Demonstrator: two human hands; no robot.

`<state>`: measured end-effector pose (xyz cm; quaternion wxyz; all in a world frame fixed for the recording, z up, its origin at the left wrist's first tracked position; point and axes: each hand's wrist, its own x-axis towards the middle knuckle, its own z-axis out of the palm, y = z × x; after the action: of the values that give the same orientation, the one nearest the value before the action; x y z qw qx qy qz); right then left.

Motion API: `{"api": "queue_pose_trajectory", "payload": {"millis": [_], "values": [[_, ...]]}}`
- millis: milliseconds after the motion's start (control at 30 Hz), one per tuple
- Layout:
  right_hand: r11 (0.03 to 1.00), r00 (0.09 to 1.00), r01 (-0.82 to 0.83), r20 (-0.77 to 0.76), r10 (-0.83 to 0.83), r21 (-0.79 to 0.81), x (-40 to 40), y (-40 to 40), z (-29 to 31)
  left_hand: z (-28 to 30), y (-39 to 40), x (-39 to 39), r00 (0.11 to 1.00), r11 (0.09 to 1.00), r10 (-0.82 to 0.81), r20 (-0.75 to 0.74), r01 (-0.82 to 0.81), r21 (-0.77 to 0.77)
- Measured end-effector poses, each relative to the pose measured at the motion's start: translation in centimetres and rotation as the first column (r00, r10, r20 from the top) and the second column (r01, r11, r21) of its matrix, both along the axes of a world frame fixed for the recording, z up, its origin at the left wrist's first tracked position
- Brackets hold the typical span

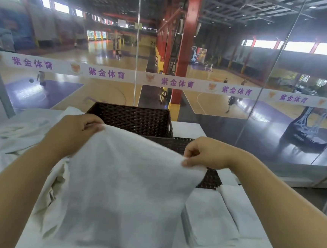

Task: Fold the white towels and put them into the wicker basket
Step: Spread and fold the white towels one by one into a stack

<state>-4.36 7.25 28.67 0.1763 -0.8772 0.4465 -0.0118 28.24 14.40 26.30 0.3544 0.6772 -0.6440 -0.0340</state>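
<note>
While raised, hands [75, 129] gripping towel [126, 180].

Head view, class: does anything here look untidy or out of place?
Yes. A heap of crumpled white towels sprawls unfolded left of the dark wicker basket, unlike the neatly folded white towels stacked at right.

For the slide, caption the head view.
Both hands hold a white towel up before the wicker basket, beside folded towels.

A white towel [125, 189] hangs spread and lifted by its top corners before the dark wicker basket [133, 119] at the tabletop's far edge; folded towels [209, 219] lie stacked near the right edge.
</note>
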Motion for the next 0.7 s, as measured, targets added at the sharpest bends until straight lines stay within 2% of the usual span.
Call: {"api": "queue_pose_trajectory", "payload": {"millis": [33,100,133,167,233,300,400,500,567,700], "values": [[1.000,1.000,0.004,0.000,-0.004,-0.003,0.1,0.1,-0.2,-0.4,0.0,0.3,1.000,1.000,0.003,0.004,-0.003,0.023],[0.987,0.998,0.064,0.015,-0.063,-0.149,0.4,0.1,-0.5,-1.0,0.2,0.6,1.000,0.997,0.004,0.008,-0.004,0.076],[0.982,0.997,0.079,0.027,-0.075,-0.172,0.4,0.1,-0.5,-1.3,0.4,0.5,1.000,0.995,-0.001,0.018,0.000,0.100],[0.990,0.998,0.061,0.022,-0.058,-0.131,0.4,0.2,-0.4,-1.5,0.5,0.5,1.000,0.994,-0.015,0.026,0.012,0.112],[0.999,1.000,-0.003,-0.018,0.004,0.051,0.2,0.6,0.2,-1.7,0.8,0.3,0.999,0.992,-0.049,0.024,0.046,0.116],[0.982,0.999,-0.018,-0.031,0.025,0.189,-0.2,0.9,0.6,-1.7,1.1,0.3,0.996,0.989,-0.081,-0.035,0.085,0.118],[0.967,0.999,0.001,-0.033,0.008,0.253,-0.8,0.4,0.8,-1.4,1.3,0.8,0.983,0.973,-0.129,-0.132,0.151,0.176],[0.982,0.999,0.042,-0.036,-0.036,0.185,-1.2,-0.7,0.7,-0.8,1.5,1.5,0.943,0.921,-0.225,-0.245,0.288,0.263],[0.990,0.997,0.071,0.000,-0.072,0.118,-1.0,-1.5,0.2,-0.9,1.3,1.8,0.924,0.872,-0.274,-0.266,0.356,0.337],[0.992,0.992,0.125,-0.011,-0.125,0.010,-0.4,-2.9,-1.3,-1.1,0.6,1.8,0.941,0.815,-0.300,-0.154,0.337,0.472]]}}
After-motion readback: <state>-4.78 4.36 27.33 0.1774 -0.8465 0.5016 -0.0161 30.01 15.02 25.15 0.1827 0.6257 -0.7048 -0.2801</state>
